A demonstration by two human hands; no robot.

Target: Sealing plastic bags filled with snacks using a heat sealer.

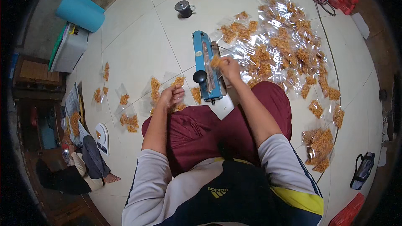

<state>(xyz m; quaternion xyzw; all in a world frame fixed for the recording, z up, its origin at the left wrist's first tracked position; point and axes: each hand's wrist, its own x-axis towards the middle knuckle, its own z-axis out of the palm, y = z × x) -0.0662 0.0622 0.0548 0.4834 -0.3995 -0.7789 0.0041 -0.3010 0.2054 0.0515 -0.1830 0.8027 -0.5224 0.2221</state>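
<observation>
A blue impulse heat sealer (198, 59) with a black knob stands on the tiled floor before my knees. Over its right side, my right hand (230, 69) grips a small clear bag of orange-brown snack (216, 61). My left hand (172, 95) is left of the sealer, fingers curled, right by a bag of snack (178, 81); whether it touches or holds a bag I cannot tell. Another snack bag (196, 94) lies against the sealer's lower left side. To the right spreads a large heap of filled clear bags (282, 44).
A metal mug with a lid (184, 8) stands beyond the sealer. On the left are scattered snack bags (128, 121), a white scale (102, 138) and a seated person (94, 160). A dark cable (329, 40) crosses the floor at right, near more bags (318, 147).
</observation>
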